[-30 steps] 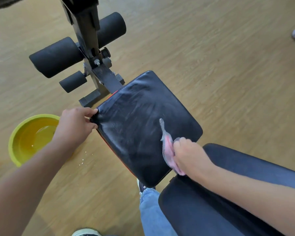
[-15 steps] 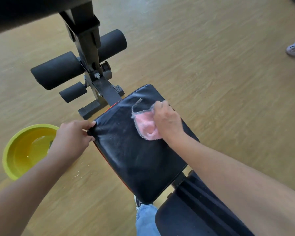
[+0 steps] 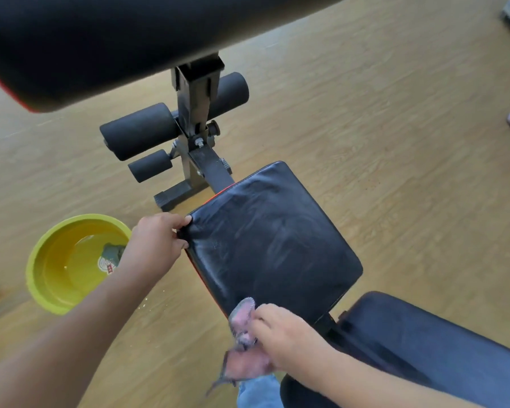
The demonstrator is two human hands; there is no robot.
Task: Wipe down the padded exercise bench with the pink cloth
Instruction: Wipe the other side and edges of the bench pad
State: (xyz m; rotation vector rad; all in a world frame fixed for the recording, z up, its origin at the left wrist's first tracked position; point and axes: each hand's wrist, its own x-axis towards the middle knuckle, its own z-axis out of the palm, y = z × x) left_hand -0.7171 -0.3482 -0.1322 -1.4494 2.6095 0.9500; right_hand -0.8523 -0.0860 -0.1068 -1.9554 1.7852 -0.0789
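Left hand [image 3: 156, 240] pinches the bench [image 3: 273, 240] seat pad's corner. My right hand [image 3: 289, 338] clutches the pink cloth [image 3: 242, 346] at the near edge, half dangling off. Risk: loose tail misses the pad; yellow basin [image 3: 56, 290] of water sits near my left elbow.

No wording can be read anywhere. The yellow basin [image 3: 42, 278] holds a round white label [image 3: 107, 265] with red marks near its right wall, too blurred to make out.

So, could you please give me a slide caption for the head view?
Right hand drags pink cloth off seat pad; left hand steadies its corner.
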